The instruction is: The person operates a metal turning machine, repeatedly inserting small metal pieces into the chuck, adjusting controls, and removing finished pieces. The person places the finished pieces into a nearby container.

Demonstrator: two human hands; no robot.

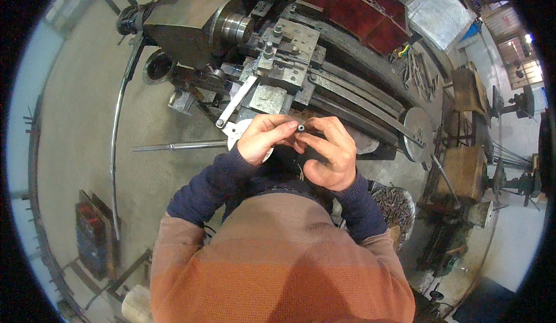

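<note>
Head view: left fingers [282,131], right fingers [317,143] around small metal part [300,128], lathe [288,76] and red tray [370,30] beyond.

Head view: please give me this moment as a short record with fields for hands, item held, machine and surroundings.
Left hand: left hand pinching the item
Right hand: right hand, fingertips around the same item
Item: small round metal part, hole visible in its end
Machine: lathe, beyond the hands
Behind lathe bed: dark red tray; loose hand tools to its right
Beside right forearm: heap of small pieces
</note>
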